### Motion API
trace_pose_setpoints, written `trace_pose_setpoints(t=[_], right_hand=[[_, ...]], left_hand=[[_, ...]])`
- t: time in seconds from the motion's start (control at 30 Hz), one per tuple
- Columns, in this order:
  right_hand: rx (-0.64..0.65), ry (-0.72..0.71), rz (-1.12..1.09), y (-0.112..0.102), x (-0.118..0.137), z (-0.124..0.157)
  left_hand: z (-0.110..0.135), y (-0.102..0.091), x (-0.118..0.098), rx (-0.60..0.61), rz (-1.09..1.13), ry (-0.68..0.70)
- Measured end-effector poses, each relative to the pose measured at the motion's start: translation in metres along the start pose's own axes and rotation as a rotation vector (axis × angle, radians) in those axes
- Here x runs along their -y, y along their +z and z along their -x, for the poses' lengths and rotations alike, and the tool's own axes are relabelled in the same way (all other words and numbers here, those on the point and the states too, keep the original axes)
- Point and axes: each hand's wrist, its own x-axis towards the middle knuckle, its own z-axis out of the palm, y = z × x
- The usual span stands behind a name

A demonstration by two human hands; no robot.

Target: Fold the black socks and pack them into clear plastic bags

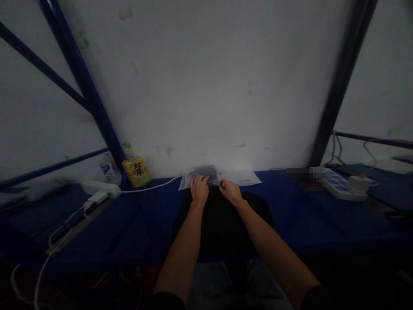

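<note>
My left hand [199, 190] rests on a clear plastic bag [202, 173] at the far side of the blue table, with its fingers curled over the bag. A dark item lies inside the bag, too dim to identify. My right hand [230, 192] is close by, its fingertips at the bag's right edge. Whether they pinch the plastic is hard to see. Below both wrists lies a black cloth [222, 219], and a white paper sheet [242, 177] sits just right of the bag.
A yellow-labelled drink bottle [136, 171] and a clear water bottle [110, 168] stand at the back left. A white cable [150, 188] runs along the table's rear. A white power strip [346, 189] sits at the right. Blue metal posts [87, 94] frame a white wall.
</note>
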Motion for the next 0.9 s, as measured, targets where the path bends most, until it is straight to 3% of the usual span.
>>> trace_pose_setpoints(t=[0.13, 0.23, 0.47, 0.67, 0.9], right_hand=[[-0.183, 0.018, -0.175, -0.003, -0.015, -0.006], [-0.24, -0.027, -0.269, -0.004, -0.023, -0.008], [-0.217, -0.13, -0.211, -0.001, -0.025, -0.009], [-0.193, -0.153, -0.147, -0.004, -0.018, -0.005], [-0.172, -0.116, -0.027, -0.017, -0.017, 0.0]], left_hand=[[-0.001, 0.0, 0.0, -0.049, 0.052, -0.021], [-0.001, -0.005, -0.005, -0.079, 0.076, -0.011], [0.001, -0.019, -0.015, -0.081, 0.071, 0.056], [0.002, -0.022, -0.03, -0.004, 0.055, 0.348], [0.0, -0.025, -0.031, -0.027, 0.015, 0.332]])
